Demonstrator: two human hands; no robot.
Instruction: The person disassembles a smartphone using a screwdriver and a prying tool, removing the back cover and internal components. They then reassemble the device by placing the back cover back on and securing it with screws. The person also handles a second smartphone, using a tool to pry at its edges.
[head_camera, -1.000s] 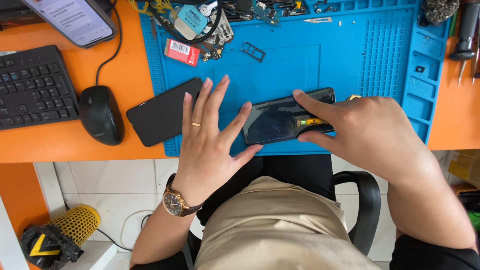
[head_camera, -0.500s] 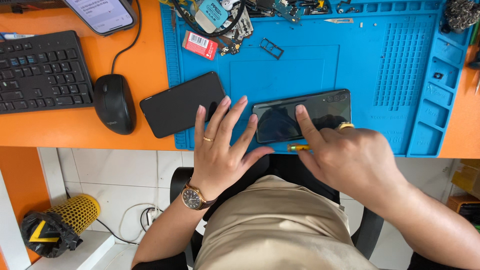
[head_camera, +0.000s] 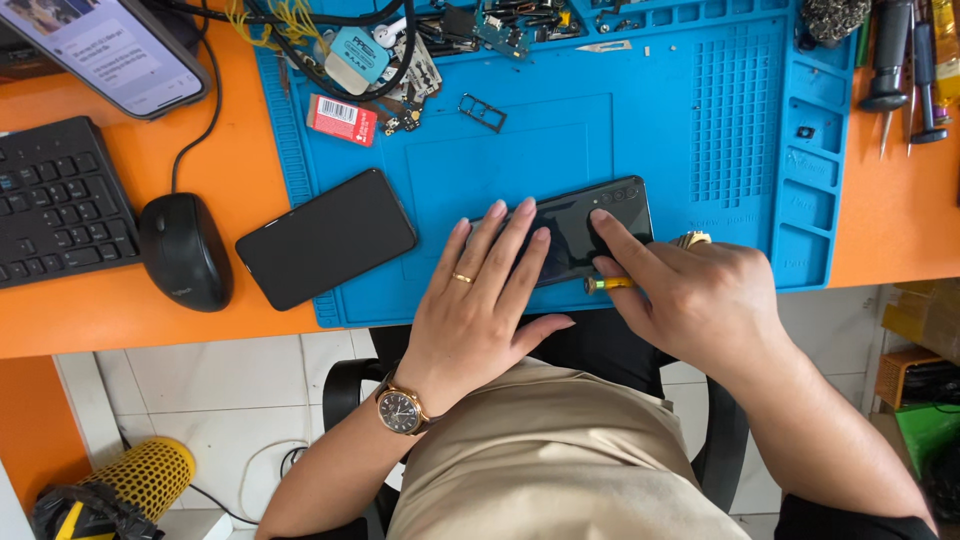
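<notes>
A dark phone (head_camera: 590, 225) lies back-up on the blue work mat (head_camera: 620, 120) near its front edge. My left hand (head_camera: 480, 300) rests flat on the phone's left half, fingers spread, with a ring and a wristwatch. My right hand (head_camera: 690, 295) presses its index finger on the phone's right part and grips a small yellow-green tool (head_camera: 607, 284) against the phone's lower edge. A second black phone (head_camera: 327, 237) lies screen-up at the mat's left edge, apart from both hands.
A black mouse (head_camera: 185, 250) and keyboard (head_camera: 50, 205) sit on the orange desk at the left, with a lit phone (head_camera: 110, 50) behind. Cables, circuit parts and a red card (head_camera: 343, 119) crowd the mat's back. Screwdrivers (head_camera: 900, 60) lie at the right.
My left hand has lowered flat onto the dark phone. My right hand has shifted onto the phone's right part with the tool at its lower edge. The view has tilted slightly.
</notes>
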